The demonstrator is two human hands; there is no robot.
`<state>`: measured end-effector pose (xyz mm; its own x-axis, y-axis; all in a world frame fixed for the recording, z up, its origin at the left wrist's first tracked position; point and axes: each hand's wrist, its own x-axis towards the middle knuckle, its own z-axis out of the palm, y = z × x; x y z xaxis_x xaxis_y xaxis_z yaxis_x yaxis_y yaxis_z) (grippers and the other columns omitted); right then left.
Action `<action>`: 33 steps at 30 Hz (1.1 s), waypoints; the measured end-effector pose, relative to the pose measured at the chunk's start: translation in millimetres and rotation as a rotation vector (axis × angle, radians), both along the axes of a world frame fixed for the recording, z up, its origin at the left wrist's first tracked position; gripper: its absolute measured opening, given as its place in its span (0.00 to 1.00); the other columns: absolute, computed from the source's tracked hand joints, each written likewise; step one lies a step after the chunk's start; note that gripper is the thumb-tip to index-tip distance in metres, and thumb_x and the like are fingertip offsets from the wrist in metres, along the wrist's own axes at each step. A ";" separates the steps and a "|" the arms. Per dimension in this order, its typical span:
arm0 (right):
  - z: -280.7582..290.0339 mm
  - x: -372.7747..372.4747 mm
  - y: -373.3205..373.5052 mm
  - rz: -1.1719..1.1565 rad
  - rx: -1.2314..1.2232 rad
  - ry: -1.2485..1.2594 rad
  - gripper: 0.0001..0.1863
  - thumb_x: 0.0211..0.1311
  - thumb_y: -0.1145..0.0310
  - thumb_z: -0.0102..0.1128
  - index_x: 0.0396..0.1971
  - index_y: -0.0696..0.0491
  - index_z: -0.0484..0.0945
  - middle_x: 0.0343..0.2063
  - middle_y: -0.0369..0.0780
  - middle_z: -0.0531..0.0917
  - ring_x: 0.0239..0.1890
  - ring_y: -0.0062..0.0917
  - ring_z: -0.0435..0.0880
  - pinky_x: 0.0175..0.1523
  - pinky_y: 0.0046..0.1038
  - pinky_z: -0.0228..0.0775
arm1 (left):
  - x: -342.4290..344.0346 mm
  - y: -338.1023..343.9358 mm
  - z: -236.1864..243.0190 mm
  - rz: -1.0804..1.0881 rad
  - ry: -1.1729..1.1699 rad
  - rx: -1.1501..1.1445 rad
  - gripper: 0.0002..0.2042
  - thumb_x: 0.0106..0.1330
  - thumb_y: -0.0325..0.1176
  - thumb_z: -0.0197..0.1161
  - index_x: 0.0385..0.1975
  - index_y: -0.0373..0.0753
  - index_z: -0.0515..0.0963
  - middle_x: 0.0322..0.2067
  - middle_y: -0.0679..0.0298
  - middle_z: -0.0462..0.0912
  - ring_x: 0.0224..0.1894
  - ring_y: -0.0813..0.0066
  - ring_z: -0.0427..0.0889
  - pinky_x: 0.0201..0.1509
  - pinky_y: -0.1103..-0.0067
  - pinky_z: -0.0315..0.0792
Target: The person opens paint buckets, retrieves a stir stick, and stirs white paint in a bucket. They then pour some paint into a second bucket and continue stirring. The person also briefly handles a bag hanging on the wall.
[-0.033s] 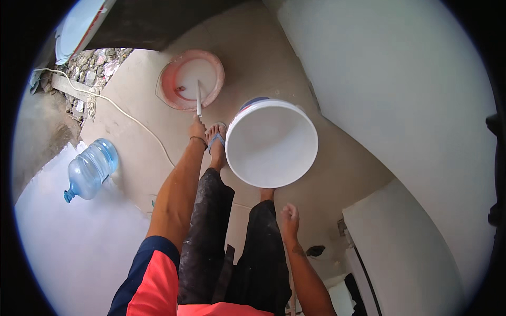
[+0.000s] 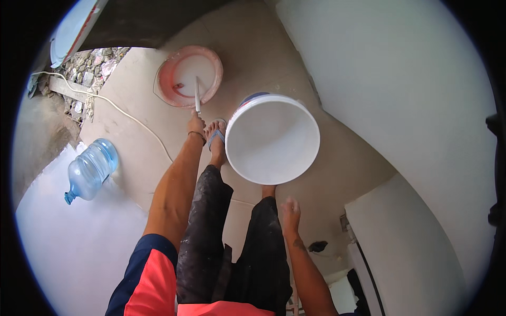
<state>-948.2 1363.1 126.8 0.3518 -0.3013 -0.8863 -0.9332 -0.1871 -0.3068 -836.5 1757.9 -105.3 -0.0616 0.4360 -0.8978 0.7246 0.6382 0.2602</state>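
Observation:
My left hand is closed around the end of a white stick. The stick's other end reaches over the rim into a pink bucket holding a milky white liquid. To the right of that, a big white bucket is tilted with its mouth facing me, and its inside is white. Below this bucket and apart from it, my right hand hovers with its fingers curled, and nothing shows in it.
A clear blue water bottle lies on its side at the left. A pale cord runs across the floor toward rubble at the upper left. A pale wall borders the right side. My sandalled foot stands between the buckets.
The whole view has shifted slightly, with both buckets a little higher in the picture. The left hand keeps its hold on the stick.

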 end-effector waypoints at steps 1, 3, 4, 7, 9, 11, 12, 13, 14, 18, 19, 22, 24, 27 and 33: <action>-13.6 6.9 8.6 -0.168 0.018 -0.005 0.35 0.72 0.44 0.44 0.64 0.59 0.65 0.62 0.50 0.71 0.62 0.39 0.73 0.67 0.38 0.61 | 4.0 3.2 0.9 -0.006 0.027 -0.053 0.28 0.72 0.58 0.45 0.47 0.37 0.78 0.41 0.61 0.83 0.45 0.68 0.78 0.55 0.64 0.65; -44.8 33.0 22.0 -0.403 0.055 -0.093 0.43 0.70 0.34 0.37 0.68 0.58 0.60 0.67 0.50 0.65 0.68 0.38 0.65 0.72 0.40 0.50 | 12.3 5.9 12.2 -0.059 0.023 -0.162 0.29 0.73 0.59 0.44 0.50 0.37 0.78 0.45 0.60 0.83 0.49 0.66 0.77 0.60 0.63 0.62; -58.2 47.7 25.4 -0.506 0.016 -0.117 0.46 0.69 0.30 0.34 0.70 0.57 0.57 0.69 0.49 0.63 0.71 0.38 0.61 0.74 0.42 0.44 | 11.3 6.5 20.9 -0.106 0.005 -0.220 0.29 0.73 0.59 0.44 0.51 0.38 0.78 0.46 0.60 0.82 0.50 0.65 0.76 0.61 0.63 0.62; -80.9 81.6 26.5 -0.656 0.060 -0.262 0.49 0.67 0.28 0.32 0.71 0.58 0.55 0.70 0.48 0.60 0.73 0.38 0.57 0.75 0.41 0.40 | 7.8 16.0 43.6 -0.209 -0.025 -0.288 0.29 0.73 0.58 0.44 0.55 0.38 0.76 0.52 0.60 0.81 0.57 0.65 0.74 0.65 0.64 0.59; -83.9 92.0 19.4 -0.569 0.090 -0.195 0.51 0.66 0.26 0.29 0.72 0.58 0.51 0.72 0.48 0.57 0.74 0.38 0.54 0.76 0.41 0.38 | 6.9 30.7 48.7 -0.231 -0.027 -0.290 0.29 0.74 0.58 0.44 0.58 0.38 0.73 0.54 0.60 0.79 0.59 0.65 0.73 0.66 0.64 0.59; -82.3 93.5 8.6 -0.484 0.136 -0.152 0.53 0.65 0.25 0.28 0.73 0.58 0.49 0.72 0.48 0.55 0.74 0.38 0.52 0.76 0.41 0.37 | 8.6 47.6 45.6 -0.160 -0.053 -0.253 0.29 0.74 0.56 0.46 0.61 0.37 0.70 0.56 0.60 0.78 0.61 0.65 0.72 0.67 0.65 0.59; -80.4 91.8 2.7 -0.450 0.164 -0.135 0.54 0.64 0.25 0.28 0.73 0.59 0.49 0.72 0.48 0.55 0.74 0.38 0.52 0.76 0.41 0.37 | 9.4 55.5 43.0 -0.104 -0.025 -0.235 0.29 0.73 0.56 0.46 0.62 0.37 0.69 0.57 0.60 0.77 0.61 0.65 0.72 0.67 0.65 0.59; -79.1 89.7 -3.5 -0.422 0.179 -0.111 0.55 0.64 0.24 0.28 0.72 0.59 0.49 0.72 0.48 0.55 0.74 0.39 0.51 0.76 0.41 0.38 | 9.8 61.7 39.9 -0.109 -0.084 -0.245 0.29 0.73 0.55 0.47 0.62 0.36 0.68 0.57 0.60 0.77 0.61 0.65 0.72 0.67 0.65 0.59; -78.2 88.2 -9.6 -0.404 0.242 -0.099 0.55 0.63 0.24 0.28 0.73 0.60 0.48 0.72 0.48 0.54 0.74 0.39 0.51 0.76 0.41 0.38 | 12.4 67.1 36.0 -0.101 -0.122 -0.258 0.29 0.73 0.55 0.48 0.63 0.36 0.67 0.57 0.60 0.77 0.61 0.65 0.72 0.67 0.66 0.59; -80.7 92.2 -26.3 -0.497 0.413 -0.037 0.56 0.63 0.23 0.26 0.73 0.60 0.46 0.71 0.49 0.56 0.74 0.40 0.51 0.76 0.43 0.37 | 22.5 68.3 26.9 -0.201 -0.202 -0.303 0.26 0.71 0.51 0.54 0.61 0.39 0.69 0.57 0.60 0.77 0.60 0.65 0.72 0.66 0.62 0.60; -81.2 95.6 -27.3 -0.547 0.455 -0.030 0.56 0.63 0.23 0.25 0.73 0.60 0.46 0.71 0.50 0.57 0.74 0.40 0.52 0.76 0.43 0.37 | 26.2 65.3 26.3 -0.258 -0.204 -0.289 0.25 0.70 0.51 0.55 0.60 0.41 0.70 0.57 0.60 0.77 0.59 0.65 0.73 0.66 0.61 0.60; -79.3 104.5 -21.9 -0.538 0.480 -0.010 0.56 0.63 0.23 0.26 0.73 0.60 0.43 0.72 0.49 0.53 0.74 0.40 0.50 0.77 0.44 0.37 | 42.4 51.7 23.0 -0.232 -0.072 -0.352 0.17 0.70 0.46 0.58 0.52 0.46 0.75 0.51 0.63 0.81 0.55 0.70 0.76 0.66 0.57 0.60; -72.8 104.9 -13.5 -0.579 0.539 -0.041 0.56 0.63 0.23 0.27 0.73 0.60 0.43 0.72 0.49 0.53 0.74 0.40 0.51 0.77 0.44 0.38 | 53.7 42.5 20.2 -0.242 -0.032 -0.349 0.12 0.69 0.43 0.59 0.48 0.48 0.76 0.46 0.65 0.82 0.50 0.71 0.78 0.64 0.57 0.62; -61.1 95.3 -1.5 -0.600 0.568 -0.050 0.56 0.63 0.23 0.26 0.72 0.61 0.46 0.71 0.50 0.55 0.73 0.40 0.54 0.75 0.44 0.44 | 62.5 27.6 15.4 -0.274 -0.043 -0.287 0.06 0.69 0.37 0.59 0.43 0.50 0.75 0.37 0.69 0.82 0.42 0.73 0.79 0.59 0.58 0.68; -60.4 70.9 -0.8 -0.692 0.463 -0.034 0.54 0.65 0.26 0.29 0.72 0.61 0.44 0.71 0.50 0.53 0.74 0.41 0.50 0.77 0.43 0.38 | 52.6 3.9 35.4 -0.240 -0.106 -0.165 0.04 0.69 0.38 0.57 0.39 0.49 0.75 0.29 0.71 0.79 0.35 0.77 0.79 0.48 0.68 0.75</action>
